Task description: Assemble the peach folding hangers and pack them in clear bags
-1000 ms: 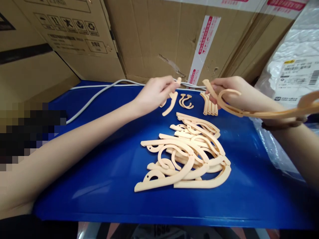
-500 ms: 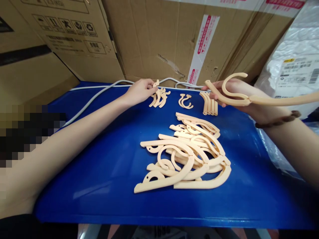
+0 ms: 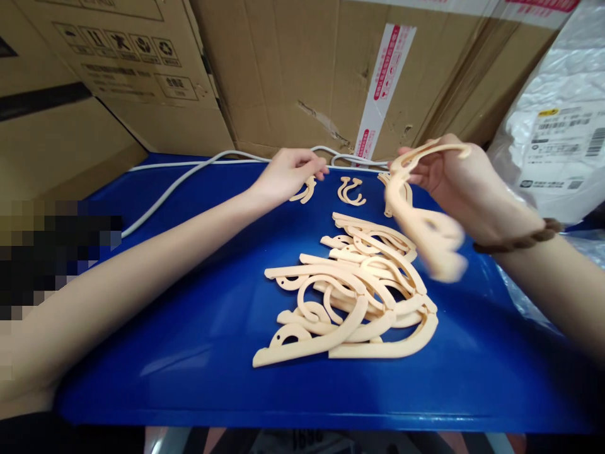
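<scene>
My right hand (image 3: 449,176) is closed on a beige folding clothes hanger (image 3: 401,195), held above the table's right side. The hanger hangs downward, its lower end smeared by motion. My left hand (image 3: 295,170) is closed in a pinch at the far side; what its fingertips hold, if anything, is hidden. Just below that hand lie small curved hanger arms (image 3: 306,190), partly covered by it. Between the hands sit a few loose hanger hooks (image 3: 352,192). A row of hanger arm pieces (image 3: 388,205) is mostly hidden behind the held hanger. Nearer me is a pile of folding hangers (image 3: 350,296).
All the pieces lie on a blue table (image 3: 198,372). A white cable (image 3: 189,173) runs along its far edge. Cardboard boxes (image 3: 278,75) stand behind and to the left. White plastic packaging (image 3: 534,120) with a label bulges at the right.
My left hand has moved right, away from the small curved arms; the piece seen at its fingertips is now hidden. In my right hand the hanger has swung from pointing right to hanging down.
</scene>
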A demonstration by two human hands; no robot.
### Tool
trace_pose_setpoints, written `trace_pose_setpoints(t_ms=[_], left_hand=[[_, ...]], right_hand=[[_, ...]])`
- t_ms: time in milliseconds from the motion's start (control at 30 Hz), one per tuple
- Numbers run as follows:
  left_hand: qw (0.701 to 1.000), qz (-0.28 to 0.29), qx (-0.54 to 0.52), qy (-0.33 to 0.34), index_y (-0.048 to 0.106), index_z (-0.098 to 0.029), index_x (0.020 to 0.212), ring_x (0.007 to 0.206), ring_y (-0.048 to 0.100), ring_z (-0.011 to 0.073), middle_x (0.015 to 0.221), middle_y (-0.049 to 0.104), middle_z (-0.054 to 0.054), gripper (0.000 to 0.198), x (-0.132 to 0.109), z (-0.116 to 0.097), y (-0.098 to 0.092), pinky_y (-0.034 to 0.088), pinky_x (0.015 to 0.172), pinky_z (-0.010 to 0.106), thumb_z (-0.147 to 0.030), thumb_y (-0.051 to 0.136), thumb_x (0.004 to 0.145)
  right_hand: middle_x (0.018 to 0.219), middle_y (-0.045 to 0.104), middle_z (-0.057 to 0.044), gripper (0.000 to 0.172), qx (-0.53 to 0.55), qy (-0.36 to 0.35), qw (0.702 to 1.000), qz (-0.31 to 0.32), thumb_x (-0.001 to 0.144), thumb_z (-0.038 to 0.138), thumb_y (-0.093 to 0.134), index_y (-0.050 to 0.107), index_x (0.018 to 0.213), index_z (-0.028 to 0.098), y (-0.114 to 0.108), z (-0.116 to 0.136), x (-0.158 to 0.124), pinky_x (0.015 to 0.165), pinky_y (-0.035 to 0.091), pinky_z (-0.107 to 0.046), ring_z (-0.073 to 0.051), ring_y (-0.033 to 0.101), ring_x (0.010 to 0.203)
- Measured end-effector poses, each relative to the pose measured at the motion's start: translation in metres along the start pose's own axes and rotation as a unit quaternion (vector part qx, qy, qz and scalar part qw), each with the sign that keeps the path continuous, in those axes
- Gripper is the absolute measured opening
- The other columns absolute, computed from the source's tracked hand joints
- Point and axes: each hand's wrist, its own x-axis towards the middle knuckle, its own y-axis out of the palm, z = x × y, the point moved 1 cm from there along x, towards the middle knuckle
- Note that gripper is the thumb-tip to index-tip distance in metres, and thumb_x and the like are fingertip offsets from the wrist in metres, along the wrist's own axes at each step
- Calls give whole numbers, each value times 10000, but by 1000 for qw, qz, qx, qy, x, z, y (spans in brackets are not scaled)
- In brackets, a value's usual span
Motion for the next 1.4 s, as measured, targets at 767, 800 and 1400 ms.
trace_pose_setpoints(t_ms=[767,800,1400], left_hand=[[926,189,-306,-116,640,-90,1138,686,683,110,1052,737,140,276,-20,-45,5,418,432,136,-104,663,863],[922,193,-313,-120,656,-88,1098,638,648,86,1028,735,136,224,-21,-46,6,386,412,127,-106,643,875],[931,239,-249,-122,629,-117,1215,639,612,84,987,713,82,396,-21,-35,12,461,525,195,-91,655,821]], right_hand=[[910,714,-76,341,-310,-129,942,-25,994,389,486,650,1231,208,16,31,-23,672,418,-322,-227,648,817],[926,719,-89,367,-365,-136,920,-37,1017,399,435,648,1246,207,15,35,-25,674,404,-326,-245,655,845],[840,690,-74,366,-314,-125,930,144,987,312,408,732,1030,147,1,30,-8,734,447,-347,-171,547,707]])
